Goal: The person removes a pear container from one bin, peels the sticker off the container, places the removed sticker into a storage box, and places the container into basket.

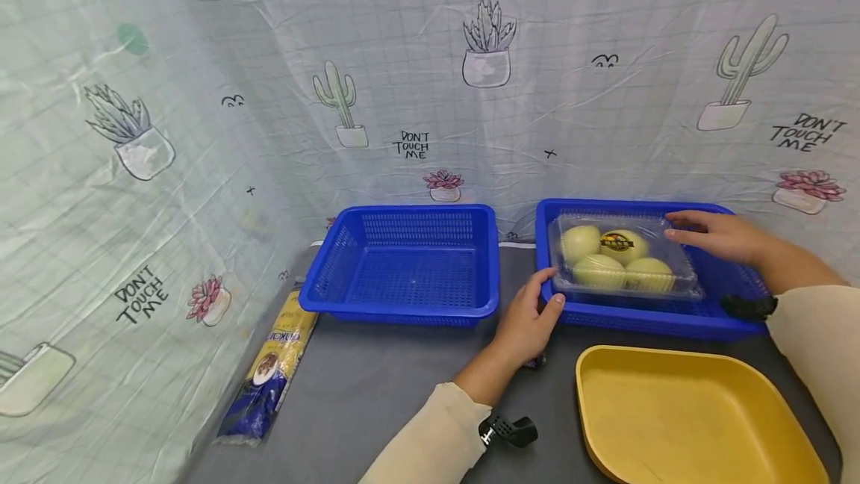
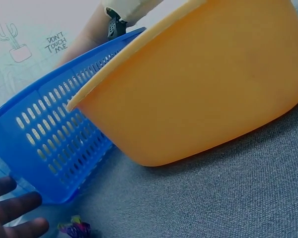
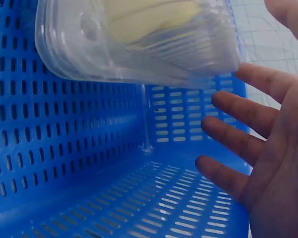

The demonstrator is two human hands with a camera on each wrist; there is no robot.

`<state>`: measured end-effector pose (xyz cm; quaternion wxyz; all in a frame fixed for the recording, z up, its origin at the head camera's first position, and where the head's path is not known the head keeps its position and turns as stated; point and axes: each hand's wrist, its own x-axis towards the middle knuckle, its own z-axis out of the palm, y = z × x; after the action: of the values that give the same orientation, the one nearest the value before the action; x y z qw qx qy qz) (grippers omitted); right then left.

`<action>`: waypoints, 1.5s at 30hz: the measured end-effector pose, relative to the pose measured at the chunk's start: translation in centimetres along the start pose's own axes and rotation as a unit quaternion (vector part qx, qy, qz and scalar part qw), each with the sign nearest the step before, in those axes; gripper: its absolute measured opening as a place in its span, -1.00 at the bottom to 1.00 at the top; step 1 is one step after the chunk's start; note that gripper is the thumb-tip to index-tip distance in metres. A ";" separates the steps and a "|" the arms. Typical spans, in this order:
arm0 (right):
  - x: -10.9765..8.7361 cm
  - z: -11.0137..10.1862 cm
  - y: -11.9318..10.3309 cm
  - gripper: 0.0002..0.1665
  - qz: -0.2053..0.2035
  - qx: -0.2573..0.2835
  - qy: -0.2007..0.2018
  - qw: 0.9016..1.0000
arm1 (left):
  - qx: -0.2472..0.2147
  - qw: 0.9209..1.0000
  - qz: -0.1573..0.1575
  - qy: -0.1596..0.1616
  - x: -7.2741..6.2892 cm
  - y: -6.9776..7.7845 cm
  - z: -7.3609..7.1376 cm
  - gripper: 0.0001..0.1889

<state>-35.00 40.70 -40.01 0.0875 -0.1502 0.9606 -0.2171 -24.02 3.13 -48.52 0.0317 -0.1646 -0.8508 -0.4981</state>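
Observation:
A clear plastic box of pale yellow-green fruit [image 1: 605, 256] with a black and gold label sits tilted in the right blue basket [image 1: 645, 323]. My left hand [image 1: 527, 323] is at the basket's front left corner, index fingertip at the box's left edge and thumb by the rim. In the left wrist view its other fingers [image 2: 20, 207] stretch loosely beside the basket's outer wall. My right hand [image 1: 722, 236] reaches over the basket from the right. Its fingers are spread, one fingertip [image 3: 246, 72] right at the box's corner in the right wrist view.
An empty blue basket [image 1: 403, 314] stands left of centre. A yellow tub [image 1: 692, 402] is in front of the right basket. A yellow and blue packet [image 1: 272, 364] lies at the left by the curtain [image 1: 403, 58]. A small shiny purple wrapper [image 2: 75, 229] lies near the left hand.

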 end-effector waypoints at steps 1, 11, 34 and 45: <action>0.1 0.0 0.0 -0.09 -0.002 0.001 -0.001 1.000 | -0.003 1.000 -0.001 0.000 0.0 0.0 0.0 -0.46; 1.1 1.4 -0.1 0.06 0.023 0.028 -0.028 0.999 | -0.003 1.000 0.005 0.007 0.1 -0.2 -0.2 -0.46; 1.2 2.8 1.2 0.11 0.052 0.208 -0.107 0.971 | 0.037 0.999 -0.010 0.011 -0.1 0.0 1.1 -0.47; 1.0 2.9 1.5 0.08 0.032 0.308 -0.156 0.938 | 0.044 0.998 -0.030 0.020 -0.4 0.2 1.5 -0.48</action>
<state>-35.66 40.49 -43.35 0.2849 -0.1167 0.8254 -0.4733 -23.47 4.41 -49.23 0.0406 -0.1273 -0.8756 -0.4642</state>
